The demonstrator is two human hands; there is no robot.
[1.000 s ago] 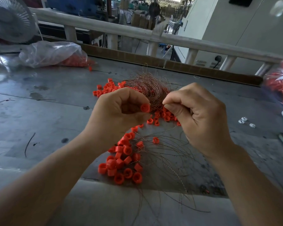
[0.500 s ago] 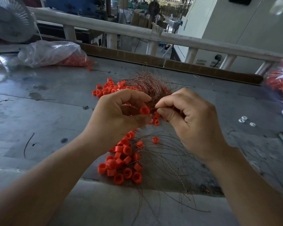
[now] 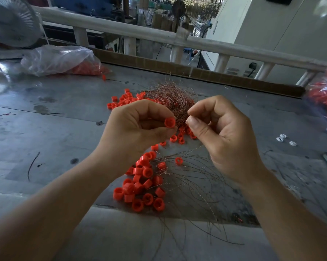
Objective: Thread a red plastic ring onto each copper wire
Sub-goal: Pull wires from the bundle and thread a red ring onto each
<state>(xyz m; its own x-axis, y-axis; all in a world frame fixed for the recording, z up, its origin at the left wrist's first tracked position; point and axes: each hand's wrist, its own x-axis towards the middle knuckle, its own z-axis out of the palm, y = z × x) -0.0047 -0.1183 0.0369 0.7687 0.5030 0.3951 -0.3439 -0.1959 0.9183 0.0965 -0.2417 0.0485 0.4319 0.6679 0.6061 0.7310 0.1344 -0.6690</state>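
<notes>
1. Our left hand (image 3: 138, 129) held one red ring (image 3: 170, 122) pinched between thumb and forefinger. The other fingers were curled in, and the ring's open bore was turned toward the right hand.
2. Our right hand (image 3: 221, 136) had thumb and forefinger pressed tip to tip just beside the ring, with the rest loosely curled. We judged they pinched a copper wire, though the strand was too fine to make out between the fingertips.
3. Ring and pinched fingertips were near but apart, raised above the table (image 3: 55, 119). By our reading, the wire had not yet entered the bore.
4. Behind the hands lay the tangle of copper wires (image 3: 170, 99). Loose rings (image 3: 140, 183) were heaped below our left wrist, with thin strands (image 3: 193, 178) fanned out beside them; one or two seemed to carry a ring.
5. We expected the ring to be light, hard and smooth, and apt to pop out of a tight pinch. It was best held by its outer wall, with both openings left free.
6. We expected the wire to be soft and springy and to buckle if pushed from far back. It was best gripped close behind its tip, so that only a short, stiff stub led into the hole.
</notes>
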